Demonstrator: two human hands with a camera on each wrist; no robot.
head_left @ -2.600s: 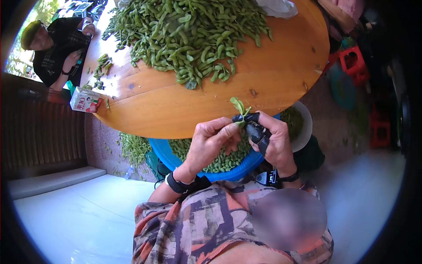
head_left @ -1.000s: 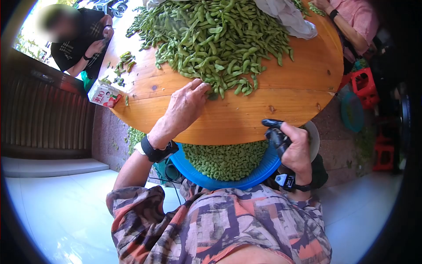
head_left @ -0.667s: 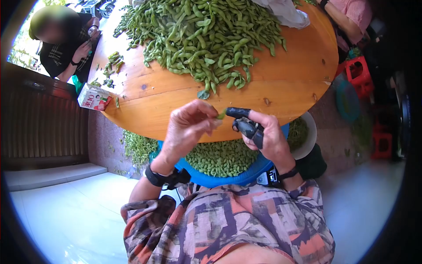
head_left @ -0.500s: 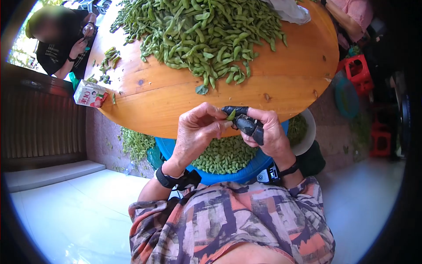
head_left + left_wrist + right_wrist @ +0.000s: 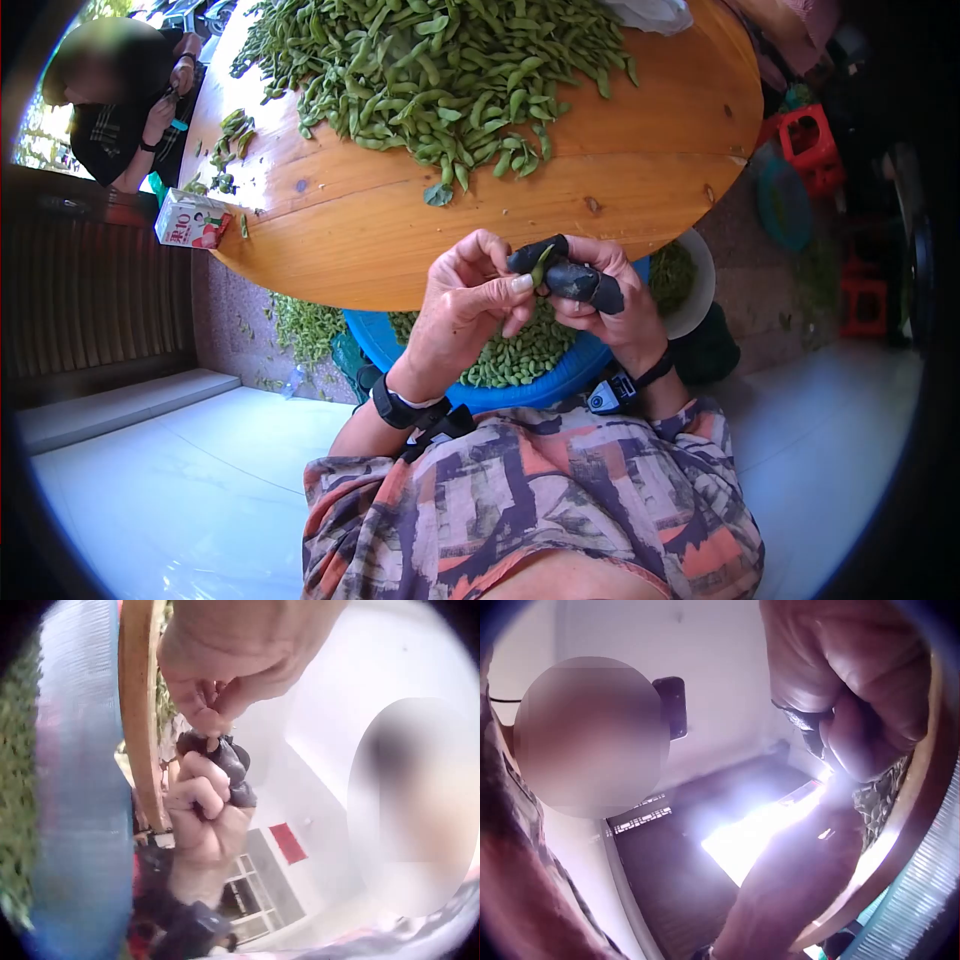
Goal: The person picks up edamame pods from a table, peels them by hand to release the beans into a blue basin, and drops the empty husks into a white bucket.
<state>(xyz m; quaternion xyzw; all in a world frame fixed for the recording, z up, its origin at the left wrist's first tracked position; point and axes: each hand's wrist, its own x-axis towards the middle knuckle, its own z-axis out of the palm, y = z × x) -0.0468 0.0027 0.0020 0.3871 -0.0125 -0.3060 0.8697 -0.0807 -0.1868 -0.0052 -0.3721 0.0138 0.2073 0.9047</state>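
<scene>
Over the near edge of the wooden table, my left hand pinches a green soybean pod between thumb and finger. The other end of the pod sits between the thumb and forefinger of my right hand; both are wrapped in black covering. In the left wrist view, the remaining right fingers are curled in. Below both hands, a blue basin holds shelled green beans. A large heap of soybean pods covers the far part of the table.
A drink carton stands at the table's left edge near a few loose pods. A white bowl is right of the basin. Red stools stand on the floor at right. Another person sits at far left.
My left hand reached to the heap about a second ago, then came back with a pod to my right hand. Both hands now meet on it, above the basin.
</scene>
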